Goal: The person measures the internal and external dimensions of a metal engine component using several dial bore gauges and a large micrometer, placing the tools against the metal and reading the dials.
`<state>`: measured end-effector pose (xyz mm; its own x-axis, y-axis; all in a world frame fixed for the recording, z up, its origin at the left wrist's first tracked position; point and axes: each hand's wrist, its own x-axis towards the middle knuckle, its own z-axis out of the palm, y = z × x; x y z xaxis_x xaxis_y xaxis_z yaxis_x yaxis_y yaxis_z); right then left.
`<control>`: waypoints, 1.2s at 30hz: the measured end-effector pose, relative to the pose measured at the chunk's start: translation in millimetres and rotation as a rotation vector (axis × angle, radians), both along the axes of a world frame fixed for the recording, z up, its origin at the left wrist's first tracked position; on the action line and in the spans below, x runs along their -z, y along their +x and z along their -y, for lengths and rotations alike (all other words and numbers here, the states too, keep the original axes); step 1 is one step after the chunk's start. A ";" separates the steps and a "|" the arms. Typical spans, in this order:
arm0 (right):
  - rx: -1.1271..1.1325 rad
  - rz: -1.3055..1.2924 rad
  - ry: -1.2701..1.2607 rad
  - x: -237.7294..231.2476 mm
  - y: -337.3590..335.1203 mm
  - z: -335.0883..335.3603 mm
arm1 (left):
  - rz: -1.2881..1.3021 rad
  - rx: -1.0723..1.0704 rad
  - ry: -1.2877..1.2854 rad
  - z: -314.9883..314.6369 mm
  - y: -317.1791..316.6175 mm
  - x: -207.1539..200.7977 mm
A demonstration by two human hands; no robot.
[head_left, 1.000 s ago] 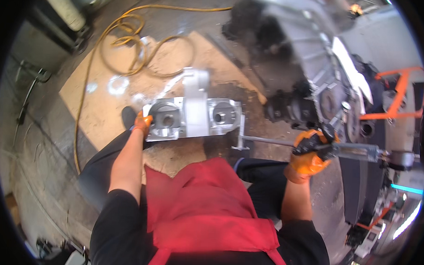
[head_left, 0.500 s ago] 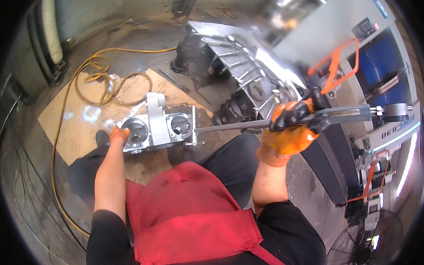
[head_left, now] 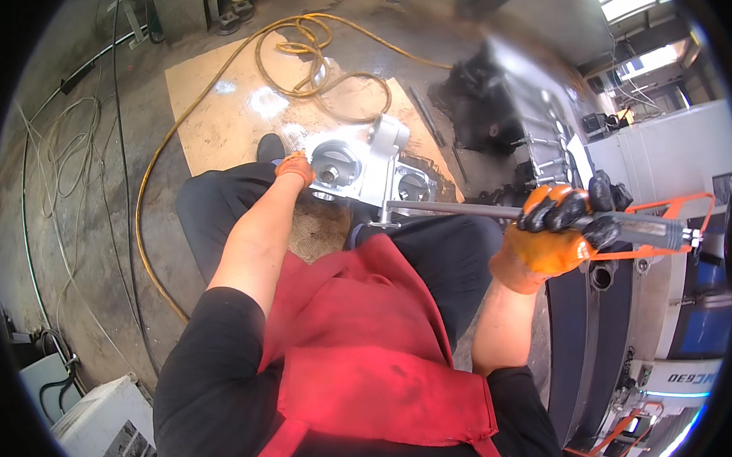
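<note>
A silvery metal casting [head_left: 373,176] with two large round bores rests low in front of me, between my knees. My left hand [head_left: 296,169], in an orange glove, is closed on the casting's left edge. My right hand [head_left: 555,227], in an orange glove with black fingers, is wrapped round the dark grip of a bore gauge [head_left: 455,208]. Its long rod points left, nearly level. The crosspiece at its tip is in front of the casting, near the right bore; I cannot tell whether they touch. The gauge's dial is not discernible now.
A stained brown board [head_left: 201,102] lies on the floor, crossed by a coiled yellow hose [head_left: 263,60]. A large ribbed metal housing [head_left: 519,113] stands at the back right. Beside it are a machine [head_left: 667,150] and an orange frame [head_left: 689,203]. Thin cables [head_left: 77,178] lie left.
The view has swung, so the scene sits further right in it. The gauge's tip has moved from the casting's right end to in front of its right bore. Both hands keep their grips.
</note>
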<state>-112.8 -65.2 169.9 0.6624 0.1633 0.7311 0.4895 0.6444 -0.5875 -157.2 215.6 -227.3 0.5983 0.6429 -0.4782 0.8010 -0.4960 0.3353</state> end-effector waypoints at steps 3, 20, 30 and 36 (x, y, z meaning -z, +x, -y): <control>-0.131 -0.032 0.007 31.8 7.6 -26.8 | 0.084 0.092 0.112 6.9 12.8 -0.6; 0.014 -0.212 -0.331 167.6 50.7 -161.7 | 0.099 0.418 0.200 -25.9 52.1 0.4; 0.112 -0.064 -0.438 194.0 63.6 -170.3 | 0.167 0.445 0.208 -27.4 69.6 10.2; 0.019 -0.201 -0.518 181.1 59.4 -170.9 | 0.146 0.510 0.287 -24.2 69.4 15.6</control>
